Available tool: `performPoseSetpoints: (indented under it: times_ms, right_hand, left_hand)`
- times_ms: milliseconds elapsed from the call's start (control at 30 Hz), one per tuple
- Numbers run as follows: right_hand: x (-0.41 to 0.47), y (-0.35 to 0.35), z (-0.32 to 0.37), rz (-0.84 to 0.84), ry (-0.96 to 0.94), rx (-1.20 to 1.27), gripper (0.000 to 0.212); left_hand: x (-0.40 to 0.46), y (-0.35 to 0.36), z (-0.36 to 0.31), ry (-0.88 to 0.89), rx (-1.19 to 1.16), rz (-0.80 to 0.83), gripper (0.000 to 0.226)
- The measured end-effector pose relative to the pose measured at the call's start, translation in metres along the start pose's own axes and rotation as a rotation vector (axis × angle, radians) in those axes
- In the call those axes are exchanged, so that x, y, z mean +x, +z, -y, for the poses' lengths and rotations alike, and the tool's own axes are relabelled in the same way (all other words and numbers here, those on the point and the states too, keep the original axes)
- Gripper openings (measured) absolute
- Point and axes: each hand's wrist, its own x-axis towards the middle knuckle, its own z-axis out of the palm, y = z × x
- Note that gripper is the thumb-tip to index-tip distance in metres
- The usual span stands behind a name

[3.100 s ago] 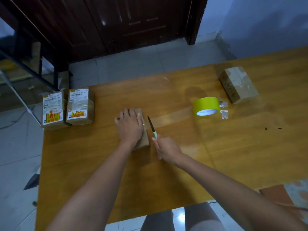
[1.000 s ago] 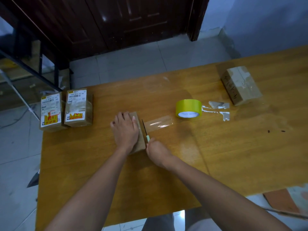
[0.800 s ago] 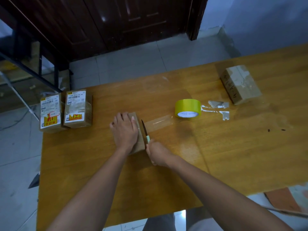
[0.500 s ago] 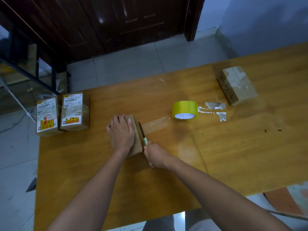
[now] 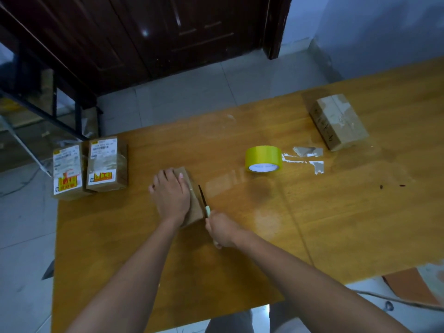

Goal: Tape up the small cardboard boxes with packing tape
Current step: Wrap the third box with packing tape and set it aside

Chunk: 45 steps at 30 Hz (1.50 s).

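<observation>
The left hand (image 5: 171,197) is lying flat, grip spread, on the box (image 5: 195,207), while the right hand (image 5: 222,229) is pinching a knife (image 5: 203,197) at its 3 o'clock side.

Premises are presenting as a room in a home serving as a parcel-packing spot: orange-brown wooden table (image 5: 336,212) standing on pale grey floor tiles (image 5: 216,87), dark panelled wooden door (image 5: 192,32), label-bearing cardboard parcels (image 5: 105,164) sitting at the table's edge.
</observation>
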Motion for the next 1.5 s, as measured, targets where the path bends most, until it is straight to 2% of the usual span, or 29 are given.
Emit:
performPoseSetpoints:
  times_ms: [167, 300, 367, 433, 467, 533, 567, 600, 667, 733, 800, 833, 900, 1000, 1167, 1233, 1300, 1367, 1433, 1500]
  right_hand:
    - [-0.012, 0.004, -0.005, -0.087, -0.079, -0.135, 0.035]
    - [-0.024, -0.02, -0.027, -0.361, -0.132, -0.535, 0.039]
    - [-0.028, -0.036, -0.037, -0.458, -0.113, -0.658, 0.037]
    - [-0.024, -0.042, -0.054, -0.541, -0.072, -0.646, 0.04]
    - [-0.02, -0.043, -0.063, -0.543, -0.08, -0.615, 0.042]
    - [-0.025, -0.049, -0.068, -0.535, -0.058, -0.713, 0.043]
    - [-0.033, -0.054, -0.064, -0.44, -0.002, -0.749, 0.044]
    - [-0.037, -0.056, -0.062, -0.365, 0.029, -0.758, 0.049]
    - [-0.037, -0.058, -0.064, -0.354, 0.066, -0.796, 0.057]
    - [-0.043, -0.064, -0.051, -0.401, 0.044, -0.75, 0.055]
    - [-0.043, -0.07, -0.037, -0.448, 0.025, -0.672, 0.055]
    - [-0.043, -0.073, -0.028, -0.438, 0.026, -0.61, 0.056]
    - [-0.037, -0.078, -0.013, -0.425, 0.012, -0.417, 0.055]
    - [-0.028, -0.086, 0.008, -0.411, -0.051, 0.022, 0.044]
    - [-0.035, -0.114, 0.057, -0.287, -0.132, 0.696, 0.073]
    - [-0.043, -0.13, 0.073, -0.242, -0.198, 0.774, 0.068]
    - [-0.052, -0.146, 0.084, -0.247, -0.305, 0.788, 0.054]
    - [-0.062, -0.159, 0.088, -0.305, -0.384, 0.785, 0.049]
    - [-0.068, -0.168, 0.085, -0.374, -0.394, 0.744, 0.054]
    - [-0.073, -0.172, 0.079, -0.414, -0.4, 0.729, 0.049]
  left_hand:
    - [-0.004, -0.002, 0.009, -0.006, -0.006, -0.009, 0.035]
    - [-0.006, -0.002, 0.013, 0.016, 0.048, 0.007, 0.036]
    - [-0.005, -0.002, 0.013, 0.02, 0.074, 0.053, 0.039]
    - [-0.002, -0.005, 0.014, 0.036, 0.095, 0.12, 0.041]
    - [0.0, -0.005, 0.016, 0.043, 0.084, 0.154, 0.042]
    - [0.006, -0.008, 0.019, 0.037, 0.004, 0.216, 0.041]
    - [0.008, -0.011, 0.021, 0.023, -0.047, 0.237, 0.041]
    - [0.009, -0.015, 0.023, 0.008, -0.093, 0.236, 0.042]
    - [0.005, -0.025, 0.021, -0.052, -0.148, 0.172, 0.054]
    - [-0.007, -0.037, 0.011, -0.183, -0.141, 0.161, 0.083]
    - [-0.025, -0.041, 0.001, -0.321, -0.09, 0.304, 0.111]
    - [-0.033, -0.041, -0.002, -0.367, -0.071, 0.394, 0.118]
    - [-0.043, -0.04, -0.002, -0.425, -0.118, 0.474, 0.119]
    - [-0.042, -0.053, -0.005, -0.417, -0.339, 0.379, 0.107]
    - [-0.024, -0.097, -0.034, -0.21, -0.659, 0.266, 0.103]
    - [-0.017, -0.112, -0.053, -0.157, -0.756, 0.285, 0.098]
    - [-0.012, -0.125, -0.071, -0.11, -0.851, 0.32, 0.096]
    - [-0.01, -0.135, -0.085, -0.082, -0.949, 0.351, 0.104]
    - [-0.01, -0.139, -0.092, -0.064, -1.022, 0.376, 0.115]
    - [-0.013, -0.142, -0.096, -0.047, -1.069, 0.408, 0.115]
